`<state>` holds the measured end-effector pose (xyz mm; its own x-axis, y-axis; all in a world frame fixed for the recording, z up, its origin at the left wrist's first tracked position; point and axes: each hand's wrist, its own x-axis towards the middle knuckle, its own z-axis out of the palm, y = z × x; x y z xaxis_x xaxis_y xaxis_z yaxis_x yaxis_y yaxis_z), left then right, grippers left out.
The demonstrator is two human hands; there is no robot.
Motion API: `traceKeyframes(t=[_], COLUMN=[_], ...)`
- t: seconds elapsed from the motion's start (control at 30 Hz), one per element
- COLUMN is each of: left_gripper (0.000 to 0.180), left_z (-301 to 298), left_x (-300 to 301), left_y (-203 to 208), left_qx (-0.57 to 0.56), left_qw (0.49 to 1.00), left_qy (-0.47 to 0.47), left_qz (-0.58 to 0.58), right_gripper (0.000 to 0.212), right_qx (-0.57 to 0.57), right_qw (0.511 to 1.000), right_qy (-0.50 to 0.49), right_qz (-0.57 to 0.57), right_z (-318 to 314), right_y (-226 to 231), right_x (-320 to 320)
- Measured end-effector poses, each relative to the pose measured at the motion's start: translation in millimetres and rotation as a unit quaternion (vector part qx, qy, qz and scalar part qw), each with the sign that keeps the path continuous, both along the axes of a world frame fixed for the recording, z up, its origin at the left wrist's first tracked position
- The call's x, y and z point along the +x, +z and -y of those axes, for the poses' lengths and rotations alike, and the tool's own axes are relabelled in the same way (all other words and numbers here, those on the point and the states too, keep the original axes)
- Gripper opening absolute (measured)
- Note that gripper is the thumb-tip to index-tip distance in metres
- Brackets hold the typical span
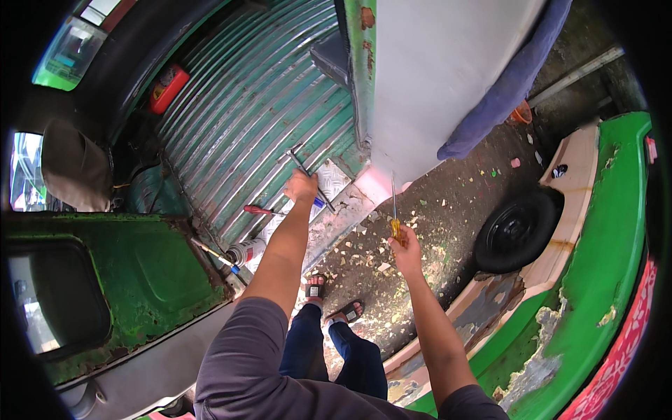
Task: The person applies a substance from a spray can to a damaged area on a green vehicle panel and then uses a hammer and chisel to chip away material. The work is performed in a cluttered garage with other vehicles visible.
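My left hand (301, 186) reaches over the ribbed green metal floor of a vehicle, its fingers closed around a dark T-handle wrench (326, 199). The wrench's crossbar points away from me, and its shaft slants over a diamond-plate metal sheet (332, 178). A small blue object (319, 203) shows beside that hand; its kind is unclear. My right hand (406, 250), held out over the ground, grips a screwdriver (395, 228) by its yellow handle, the thin shaft pointing away. A red-handled screwdriver (258, 210) lies on the ribbed floor, left of my left forearm.
A spray can (244, 251) and a blue-tipped stick (218, 256) lie by the left door (154, 269). A red container (169, 89) stands farther in. A pale panel (448, 77) rises ahead. Paint flakes litter the ground (364, 262). On the right, a wheel (518, 231) sits against a green body panel (595, 238).
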<state>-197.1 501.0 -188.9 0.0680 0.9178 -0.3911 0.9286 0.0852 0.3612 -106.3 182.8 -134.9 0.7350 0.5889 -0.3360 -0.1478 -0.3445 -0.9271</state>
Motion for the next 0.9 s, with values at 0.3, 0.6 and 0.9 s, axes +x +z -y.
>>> traceKeyframes(t=[0.3,0.6,0.9], left_gripper=[0.040,0.026,0.019], left_z=[-8,31,199], left_x=[-2,-67,-114], left_y=[-6,-33,120], left_qx=[-0.044,-0.005,-0.300], left_qw=[0.998,0.963,0.868], left_qy=[0.026,0.044,-0.094], left_qz=[0.041,0.265,0.385], right_gripper=[0.042,0.039,0.045], right_qx=[-0.013,-0.026,0.010], right_qw=[0.999,0.999,0.991], right_qy=[-0.031,-0.021,-0.127], right_qz=[-0.021,-0.009,-0.037], right_z=[8,55,169], right_y=[3,38,99], right_x=[-4,-9,-49])
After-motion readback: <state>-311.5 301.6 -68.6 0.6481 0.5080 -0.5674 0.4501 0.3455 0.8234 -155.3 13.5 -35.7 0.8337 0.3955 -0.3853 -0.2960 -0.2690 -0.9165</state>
